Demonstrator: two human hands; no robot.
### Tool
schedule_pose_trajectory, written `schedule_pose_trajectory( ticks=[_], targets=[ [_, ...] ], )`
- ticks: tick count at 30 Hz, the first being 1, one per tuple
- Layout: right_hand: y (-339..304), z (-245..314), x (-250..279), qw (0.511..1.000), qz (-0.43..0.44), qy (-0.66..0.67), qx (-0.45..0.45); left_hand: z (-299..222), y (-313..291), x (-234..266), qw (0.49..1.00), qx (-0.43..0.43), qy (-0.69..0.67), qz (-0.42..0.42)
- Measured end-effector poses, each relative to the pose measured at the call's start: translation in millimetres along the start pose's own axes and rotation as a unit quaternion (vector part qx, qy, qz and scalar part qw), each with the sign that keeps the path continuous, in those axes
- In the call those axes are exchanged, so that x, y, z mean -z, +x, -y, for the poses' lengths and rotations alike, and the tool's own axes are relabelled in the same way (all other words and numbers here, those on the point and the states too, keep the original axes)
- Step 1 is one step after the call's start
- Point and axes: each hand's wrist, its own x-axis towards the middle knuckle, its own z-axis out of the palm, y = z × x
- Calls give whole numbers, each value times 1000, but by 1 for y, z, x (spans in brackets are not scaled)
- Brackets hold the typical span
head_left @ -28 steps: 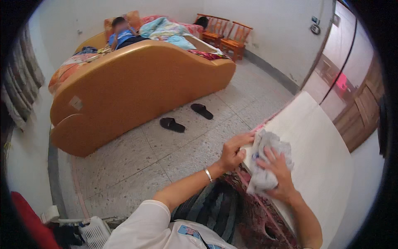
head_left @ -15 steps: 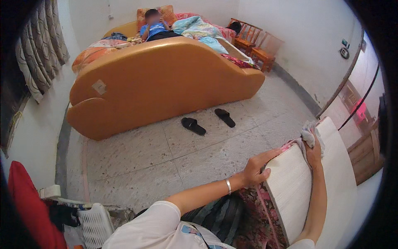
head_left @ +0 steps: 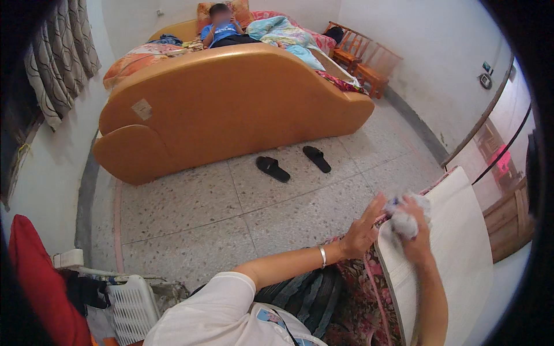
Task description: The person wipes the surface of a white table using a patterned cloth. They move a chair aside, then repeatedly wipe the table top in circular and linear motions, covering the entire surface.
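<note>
My left hand (head_left: pixel 360 230), a silver bangle on its wrist, has its fingers stretched out at the near corner of a flat cream-white panel (head_left: pixel 456 230). Dark red floral fabric (head_left: pixel 356 282) with a pink trim runs along the panel's left side. In my right hand (head_left: pixel 418 245) is a bunched pale grey cloth (head_left: pixel 405 222), pressed on the panel close to its left edge. Motion smears the right hand and the cloth. Whether my left fingertips touch the fabric edge cannot be made out.
A bed with a tan padded footboard (head_left: pixel 231 109) stands ahead; a person (head_left: pixel 222 29) sits on it. Two black slippers (head_left: pixel 273 169) lie on the speckled floor. A white plastic chair (head_left: pixel 134 308) and red cloth (head_left: pixel 40 282) are at lower left, wooden chairs (head_left: pixel 372 72) beyond the bed.
My right hand has drawn the cloth nearer along the panel, toward my left hand. My left hand has loosened from the panel's edge, its fingers now extended. The view has shifted slightly.
</note>
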Motion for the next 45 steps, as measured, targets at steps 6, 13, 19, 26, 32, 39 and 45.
schedule_pose_trajectory(
  ticks=[6,13,19,26,32,39,45],
  targets=[
    [24,-134,42,989,-92,53,-101,-7,5,13,993,41,-17,109],
    [-3,-76,19,989,-114,59,-70,-15,8,11,993,75,-21,89],
    [-81,56,10,998,60,-30,-4,-9,3,9,998,45,-2,39],
    [-49,11,21,997,-41,60,-16,-10,1,2,998,60,-25,20],
    [-1,-120,50,993,-55,69,-77,-14,1,2,994,99,-35,43],
    [-14,-281,112,964,-125,-19,-235,-15,1,3,994,85,-46,61],
    [-38,-258,98,940,-156,-118,-280,-24,10,15,987,104,-28,116]
  ],
)
